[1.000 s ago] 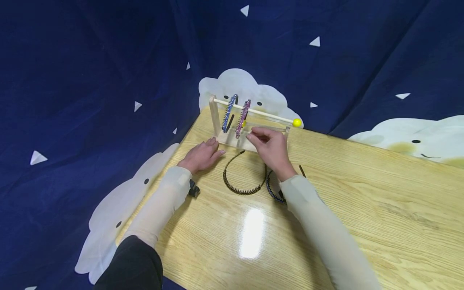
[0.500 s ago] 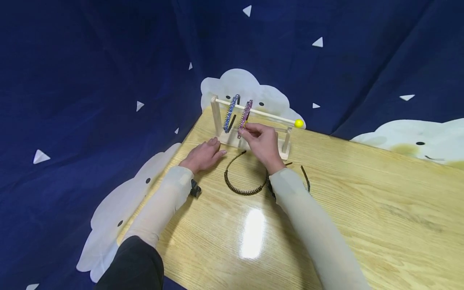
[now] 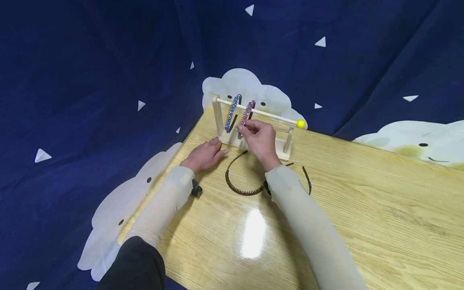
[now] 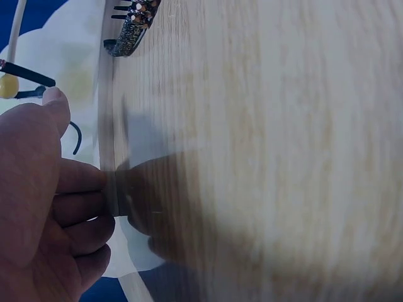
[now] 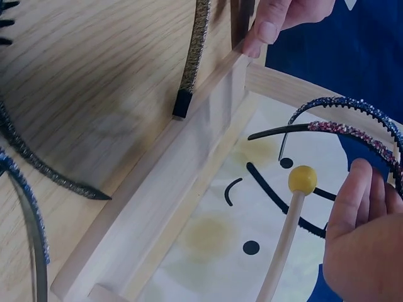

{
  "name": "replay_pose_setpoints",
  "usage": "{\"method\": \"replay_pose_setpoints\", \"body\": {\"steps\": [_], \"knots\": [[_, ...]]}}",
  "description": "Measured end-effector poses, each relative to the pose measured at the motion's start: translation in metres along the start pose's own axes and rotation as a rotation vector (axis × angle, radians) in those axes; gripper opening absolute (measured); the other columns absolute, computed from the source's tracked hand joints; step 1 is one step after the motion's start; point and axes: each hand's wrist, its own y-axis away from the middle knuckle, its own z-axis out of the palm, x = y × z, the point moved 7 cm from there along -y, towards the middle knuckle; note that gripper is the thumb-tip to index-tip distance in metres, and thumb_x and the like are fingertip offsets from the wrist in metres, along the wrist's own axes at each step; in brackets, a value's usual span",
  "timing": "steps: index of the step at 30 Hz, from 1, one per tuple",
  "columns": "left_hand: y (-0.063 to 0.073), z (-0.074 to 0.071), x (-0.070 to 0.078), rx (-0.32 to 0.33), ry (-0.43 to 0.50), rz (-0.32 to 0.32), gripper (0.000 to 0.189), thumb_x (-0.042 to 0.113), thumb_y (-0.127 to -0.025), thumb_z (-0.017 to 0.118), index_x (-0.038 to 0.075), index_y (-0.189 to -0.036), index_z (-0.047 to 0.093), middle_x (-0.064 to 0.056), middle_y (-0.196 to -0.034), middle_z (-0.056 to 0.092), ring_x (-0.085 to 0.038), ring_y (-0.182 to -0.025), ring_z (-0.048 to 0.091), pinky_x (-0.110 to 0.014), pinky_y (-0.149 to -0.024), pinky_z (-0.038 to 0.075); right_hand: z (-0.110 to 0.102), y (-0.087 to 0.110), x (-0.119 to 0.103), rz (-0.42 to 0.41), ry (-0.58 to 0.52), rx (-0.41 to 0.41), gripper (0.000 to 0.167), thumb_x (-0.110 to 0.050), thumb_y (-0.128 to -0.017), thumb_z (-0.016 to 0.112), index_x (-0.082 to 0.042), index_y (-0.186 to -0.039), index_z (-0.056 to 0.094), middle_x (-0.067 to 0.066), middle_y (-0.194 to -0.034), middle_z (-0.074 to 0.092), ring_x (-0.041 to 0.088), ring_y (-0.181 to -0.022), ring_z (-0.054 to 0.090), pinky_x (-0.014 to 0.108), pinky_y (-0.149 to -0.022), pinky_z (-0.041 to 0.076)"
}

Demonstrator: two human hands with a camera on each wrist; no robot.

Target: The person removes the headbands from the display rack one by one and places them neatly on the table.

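Observation:
A wooden rack stands at the table's back left, with a pale upper rod ending in a yellow ball. From this rod hang a glittery blue headband and, to its right, a glittery pink headband. My right hand pinches the pink one low on its band, thumb at the near side; in the right wrist view its fingers lie right at the band. My left hand rests at the rack's front left corner, fingers extended against the base edge.
On the table before the rack lies a dark gold toothed headband. Another dark headband is partly hidden under my right forearm; a blue glitter band shows in the right wrist view. A dark blue curtain hangs behind the table.
My right hand has moved left from beside the pink headband and taken hold of it. The pink headband stays at about the same place on the rod. My left hand stays put.

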Motion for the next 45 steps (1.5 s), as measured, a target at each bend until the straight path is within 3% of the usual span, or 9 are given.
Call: {"method": "replay_pose_setpoints", "body": {"steps": [8,13,21,33,45], "knots": [[0.000,-0.001,-0.001,0.013,-0.007,0.006,0.057,0.050,-0.108,0.036,0.002,-0.132,0.056,-0.023,-0.157,0.035,-0.043,-0.132,0.047,-0.051,-0.110,0.039,0.001,0.000,-0.001,0.036,-0.008,0.050,0.016,-0.013,-0.090,0.078,-0.003,-0.103,0.077,0.007,-0.088,0.073,0.019,-0.078,0.066,0.027,-0.071,0.057],[0.000,-0.001,-0.001,0.006,-0.001,0.004,0.059,0.049,-0.108,0.037,0.001,-0.138,0.055,-0.024,-0.157,0.034,-0.043,-0.135,0.045,-0.051,-0.112,0.037,-0.002,0.000,0.001,0.051,-0.009,0.076,0.016,-0.013,-0.091,0.078,-0.003,-0.103,0.077,0.007,-0.088,0.073,0.018,-0.078,0.066,0.025,-0.069,0.057],[0.000,-0.002,0.001,0.000,0.002,-0.001,0.058,0.049,-0.108,0.036,0.001,-0.134,0.056,-0.024,-0.158,0.033,-0.042,-0.136,0.044,-0.050,-0.112,0.037,-0.012,0.000,-0.010,-0.021,-0.045,0.114,0.014,-0.011,-0.091,0.077,0.000,-0.100,0.077,0.010,-0.087,0.074,0.016,-0.073,0.066,0.024,-0.066,0.055],[0.000,0.003,-0.003,-0.029,-0.008,-0.018,0.068,0.051,-0.108,0.032,0.000,-0.151,0.043,-0.022,-0.160,0.027,-0.039,-0.143,0.034,-0.049,-0.118,0.029,-0.029,0.001,-0.028,-0.082,-0.101,0.154,0.014,-0.008,-0.092,0.074,0.004,-0.098,0.077,0.015,-0.086,0.074,0.023,-0.071,0.067,0.021,-0.062,0.053],[-0.004,0.004,-0.003,-0.013,-0.001,-0.014,0.066,0.051,-0.108,0.034,0.001,-0.148,0.046,-0.021,-0.159,0.030,-0.038,-0.143,0.035,-0.050,-0.116,0.031,-0.047,-0.007,-0.037,-0.126,-0.153,0.184,0.018,-0.009,-0.094,0.073,0.007,-0.101,0.075,0.019,-0.090,0.073,0.014,-0.068,0.064,0.025,-0.067,0.058]]}}
